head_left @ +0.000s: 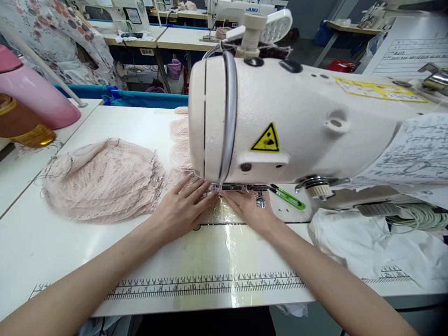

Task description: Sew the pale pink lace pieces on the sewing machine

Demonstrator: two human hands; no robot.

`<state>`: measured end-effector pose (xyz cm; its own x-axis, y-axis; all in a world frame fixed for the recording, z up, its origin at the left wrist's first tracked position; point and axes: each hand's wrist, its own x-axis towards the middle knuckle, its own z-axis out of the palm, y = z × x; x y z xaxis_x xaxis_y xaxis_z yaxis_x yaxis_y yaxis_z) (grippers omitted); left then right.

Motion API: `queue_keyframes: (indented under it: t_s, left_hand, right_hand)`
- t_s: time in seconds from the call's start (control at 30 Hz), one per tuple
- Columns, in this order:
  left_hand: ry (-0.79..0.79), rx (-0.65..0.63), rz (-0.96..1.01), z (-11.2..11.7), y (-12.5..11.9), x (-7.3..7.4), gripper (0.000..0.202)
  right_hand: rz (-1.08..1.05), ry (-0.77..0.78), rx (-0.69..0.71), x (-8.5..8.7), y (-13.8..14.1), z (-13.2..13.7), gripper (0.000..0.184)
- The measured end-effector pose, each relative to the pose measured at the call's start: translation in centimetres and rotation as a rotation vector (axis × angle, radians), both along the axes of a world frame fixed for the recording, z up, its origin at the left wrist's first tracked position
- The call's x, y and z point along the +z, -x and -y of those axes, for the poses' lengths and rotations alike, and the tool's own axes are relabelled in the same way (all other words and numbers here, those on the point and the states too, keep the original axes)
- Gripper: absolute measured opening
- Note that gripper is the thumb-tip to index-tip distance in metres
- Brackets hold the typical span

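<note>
My left hand [182, 205] lies flat with its fingers stretched out, the tips on the near end of a pale pink lace piece [180, 140] beside the presser foot. Part of that lace is hidden behind the head of the white sewing machine [297, 116]. From the right, my right hand [250, 207] reaches under the machine, its fingers extended toward the needle area and partly covered by machine parts. A bundle of pink lace [105, 182] with loose dark threads rests to the left. Just right of my right hand are green thread snips [289, 198].
White cloth [350, 238] and a coil of pale green cord [420, 217] lie at the right. A pink bottle [38, 88] and an amber jar [24, 123] stand at the left. A printed ruler [192, 287] runs along the front edge. Someone in a floral garment [66, 37] is beyond.
</note>
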<state>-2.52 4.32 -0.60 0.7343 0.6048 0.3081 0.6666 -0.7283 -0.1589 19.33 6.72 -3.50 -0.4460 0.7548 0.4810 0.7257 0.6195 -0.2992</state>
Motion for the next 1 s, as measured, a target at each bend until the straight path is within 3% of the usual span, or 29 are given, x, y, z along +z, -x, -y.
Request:
queue_keyframes:
  t_s: [0.2, 0.4, 0.5, 0.67, 1.0]
  left_hand:
    - [0.038, 0.018, 0.052, -0.1, -0.1, -0.2, 0.037]
    - [-0.107, -0.059, 0.063, -0.1, -0.1, -0.5, 0.032]
    - [-0.091, -0.034, 0.064, -0.1, 0.0, -0.6, 0.032]
    - [0.034, 0.005, 0.091, -0.2, 0.0, -0.3, 0.034]
    - [0.02, -0.01, 0.079, -0.2, -0.1, -0.2, 0.033]
  right_hand:
    - [0.014, 0.003, 0.033, 0.1, -0.2, -0.2, 0.024]
    - [0.101, -0.107, 0.012, -0.1, -0.5, -0.1, 0.021]
    - [0.109, -0.137, 0.023, 0.0, -0.5, 0.7, 0.021]
    - [0.141, -0.063, 0.014, 0.7, -0.2, 1.9, 0.026]
    - [0.084, 0.012, 0.025, 1.4, -0.1, 1.8, 0.025]
